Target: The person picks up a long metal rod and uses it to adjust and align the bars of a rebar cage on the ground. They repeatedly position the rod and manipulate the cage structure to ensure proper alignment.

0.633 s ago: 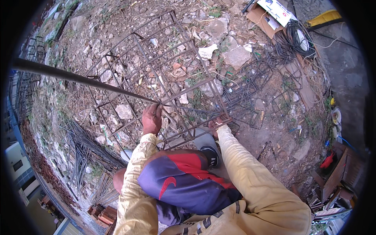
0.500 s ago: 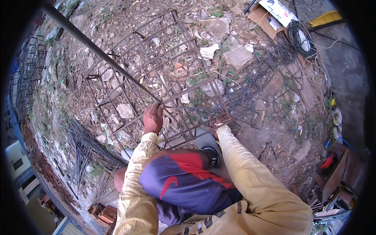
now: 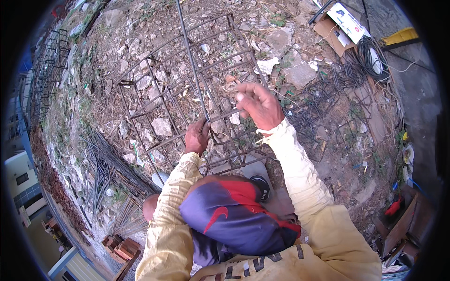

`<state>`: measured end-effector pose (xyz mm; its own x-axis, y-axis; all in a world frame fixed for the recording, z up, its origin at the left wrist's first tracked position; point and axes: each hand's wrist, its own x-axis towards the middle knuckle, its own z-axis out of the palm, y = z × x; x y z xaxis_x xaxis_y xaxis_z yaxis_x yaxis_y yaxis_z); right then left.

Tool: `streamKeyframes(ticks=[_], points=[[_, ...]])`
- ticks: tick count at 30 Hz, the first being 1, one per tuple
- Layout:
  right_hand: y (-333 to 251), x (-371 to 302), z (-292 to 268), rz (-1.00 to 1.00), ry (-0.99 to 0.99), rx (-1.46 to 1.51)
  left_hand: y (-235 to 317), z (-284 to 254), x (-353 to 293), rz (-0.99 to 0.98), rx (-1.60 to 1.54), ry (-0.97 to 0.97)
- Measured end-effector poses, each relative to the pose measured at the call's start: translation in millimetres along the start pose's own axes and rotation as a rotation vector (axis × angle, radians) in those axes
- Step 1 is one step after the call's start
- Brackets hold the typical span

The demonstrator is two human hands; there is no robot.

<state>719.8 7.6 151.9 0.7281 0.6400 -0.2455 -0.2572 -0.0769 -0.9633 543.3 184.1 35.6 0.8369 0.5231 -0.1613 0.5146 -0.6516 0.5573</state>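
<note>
A rectangular cage of rusty steel bars (image 3: 233, 58) lies over the stony ground in front of me. My left hand (image 3: 197, 137) is closed at the low end of a long, thin steel rod (image 3: 188, 47), beside a joint of the cage. The rod runs up from there past the top of the picture. My right hand (image 3: 261, 107) is raised over the near right part of the cage, palm turned left. Its fingers are loosely bent and apart from the thumb, and no held thing shows.
Dark steel rings (image 3: 318, 100) lie heaped to the right. Beyond them are a cardboard box (image 3: 332, 33) and a coil of black cable (image 3: 372, 58). Loose bars (image 3: 110, 171) lie at left, near red bricks (image 3: 123, 248). Broken stones (image 3: 300, 75) cover the ground.
My right hand has left the cage's near right corner and moved up and left. The rod's upper part has swung from the left toward the middle. The whole view has shifted slightly.
</note>
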Motion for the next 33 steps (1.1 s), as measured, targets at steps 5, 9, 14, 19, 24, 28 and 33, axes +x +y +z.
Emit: streamKeyframes(ticks=[5,9,14,19,24,28,33], points=[[-16,160,50,-0.044,0.043,-0.240,2,-1,2,-0.042,-0.014,-0.055],[1,210,98,0.036,-0.031,-0.567,-4,2,1,-0.049,-0.078,-0.029],[57,229,127,0.117,-0.177,-0.388,-9,7,0,0.018,-0.095,0.024],[66,238,144,0.089,-0.175,-0.697,-10,4,-3,0.005,-0.119,0.023],[63,239,152,0.097,-0.039,-0.846,-11,7,-2,0.065,-0.115,0.030],[53,235,137,0.029,-0.033,-0.765,-26,14,2,0.089,-0.127,-0.005],[7,204,114,0.051,-0.202,0.365,-25,-3,9,0.017,-0.231,-0.139]])
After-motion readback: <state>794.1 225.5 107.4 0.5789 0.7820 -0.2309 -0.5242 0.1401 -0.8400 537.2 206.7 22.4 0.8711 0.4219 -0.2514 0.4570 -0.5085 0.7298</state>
